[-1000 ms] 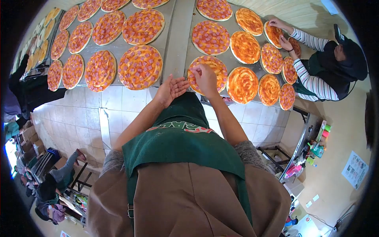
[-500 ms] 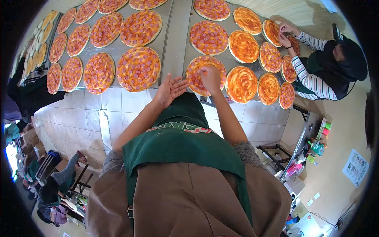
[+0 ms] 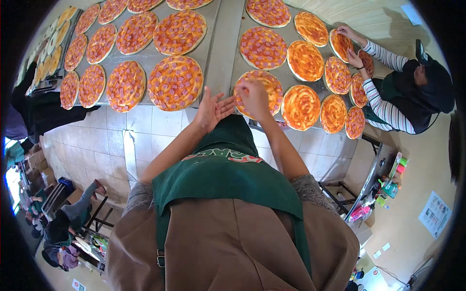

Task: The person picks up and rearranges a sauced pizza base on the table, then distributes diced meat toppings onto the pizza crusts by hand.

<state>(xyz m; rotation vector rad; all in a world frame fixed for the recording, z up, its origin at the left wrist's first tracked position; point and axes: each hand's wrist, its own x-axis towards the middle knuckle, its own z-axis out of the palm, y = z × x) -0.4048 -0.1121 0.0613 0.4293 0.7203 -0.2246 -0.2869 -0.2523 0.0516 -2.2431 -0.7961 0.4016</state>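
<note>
My left grip (image 3: 212, 111) is spread palm-up; right grip (image 3: 241, 88) curled over round, pink-cube-topped orange pizza (image 3: 275, 93), can't tell if closed.

Pale floor tiles (image 3: 150, 131) spread across the middle of the room. On the far right is a person in striped sleeves (image 3: 386, 104) and a dark cap (image 3: 434, 89), with a light-blue sheet (image 3: 411, 15) on the wall beyond. Nearer on the right, a pink bundle (image 3: 360, 213) and a green bottle (image 3: 390, 188) sit by a side table; a printed notice (image 3: 435, 215) hangs on the wall, and dark cables (image 3: 412, 280) run below it. To the left are a dark-clothed person (image 3: 53, 107), stacked cartons (image 3: 36, 160) and, nearer, someone's grey trouser leg (image 3: 77, 208).
</note>
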